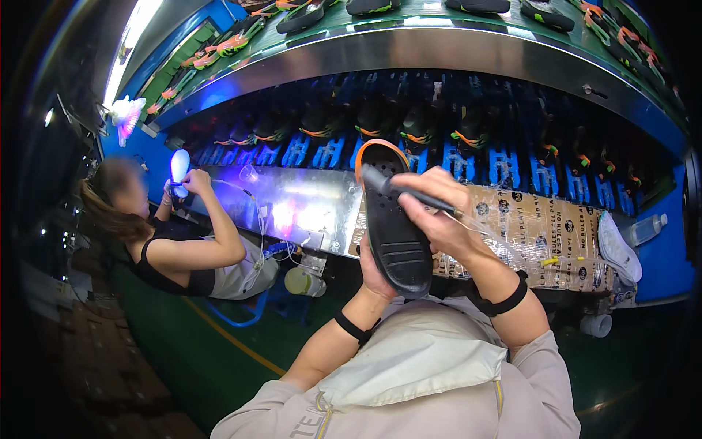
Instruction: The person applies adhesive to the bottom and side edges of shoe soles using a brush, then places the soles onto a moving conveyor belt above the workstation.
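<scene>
Before me, my left hand (374,272) grips a black shoe sole (397,245) from beneath, along its left edge. The sole stands nearly lengthwise away from me, with an orange rim at its far end, small holes there and grooves across the near part. My right hand (441,212) is closed round the dark handle of a brush (417,196). Its grey head lies over the far part of the sole; from here contact looks likely but is hard to confirm. A thin clear tube (486,230) trails from the brush handle toward the right.
Behind the sole runs a metal bench (322,201), with printed cardboard (512,219) covering its right part. Blue racks (504,168) hold several dark shoes. Above is a green conveyor (409,18) with more shoes. At left, a co-worker (194,256) holds a pale sole (179,167). A plastic bottle (645,230) lies far right.
</scene>
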Demonstrator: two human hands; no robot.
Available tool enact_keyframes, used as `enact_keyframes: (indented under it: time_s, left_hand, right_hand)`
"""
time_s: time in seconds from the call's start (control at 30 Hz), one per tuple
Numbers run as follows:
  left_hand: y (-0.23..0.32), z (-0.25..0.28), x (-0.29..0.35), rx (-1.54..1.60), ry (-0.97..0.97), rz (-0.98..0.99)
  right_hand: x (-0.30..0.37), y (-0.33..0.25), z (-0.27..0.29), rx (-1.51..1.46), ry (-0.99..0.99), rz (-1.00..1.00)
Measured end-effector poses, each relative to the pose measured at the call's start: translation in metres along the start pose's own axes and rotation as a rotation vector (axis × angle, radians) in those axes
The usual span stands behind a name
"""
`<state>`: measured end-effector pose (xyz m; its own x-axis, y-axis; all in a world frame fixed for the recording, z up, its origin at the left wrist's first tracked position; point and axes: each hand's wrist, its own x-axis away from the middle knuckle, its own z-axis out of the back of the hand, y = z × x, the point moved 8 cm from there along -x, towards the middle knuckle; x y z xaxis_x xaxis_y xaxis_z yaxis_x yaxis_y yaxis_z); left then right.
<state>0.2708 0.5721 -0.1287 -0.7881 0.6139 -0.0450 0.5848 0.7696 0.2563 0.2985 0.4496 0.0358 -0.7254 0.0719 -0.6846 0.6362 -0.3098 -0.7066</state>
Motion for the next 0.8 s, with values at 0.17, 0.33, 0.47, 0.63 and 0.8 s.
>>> enact_keyframes:
  time_s: [0.17, 0.33, 0.47, 0.63, 0.8]
  left_hand:
    - [-0.003, 0.017, 0.002, 0.072, 0.269, -0.075]
    - [0.02, -0.028, -0.006, -0.109, -0.06, -0.14]
    - [0.025, 0.018, -0.004, -0.066, 0.22, -0.181]
    - [0.046, 0.004, -0.01, -0.177, 0.03, -0.243]
    - [0.053, -0.01, -0.015, -0.207, 0.099, -0.263]
  right_hand:
    - [0.007, -0.022, -0.022, 0.351, -0.366, 0.22]
    - [0.006, -0.011, -0.003, 0.151, -0.122, -0.007]
    - [0.018, -0.036, -0.033, 0.239, -0.45, 0.233]
    - [0.012, -0.032, -0.015, 0.224, -0.228, 0.111]
    - [0.021, -0.047, -0.034, 0.094, -0.595, 0.225]
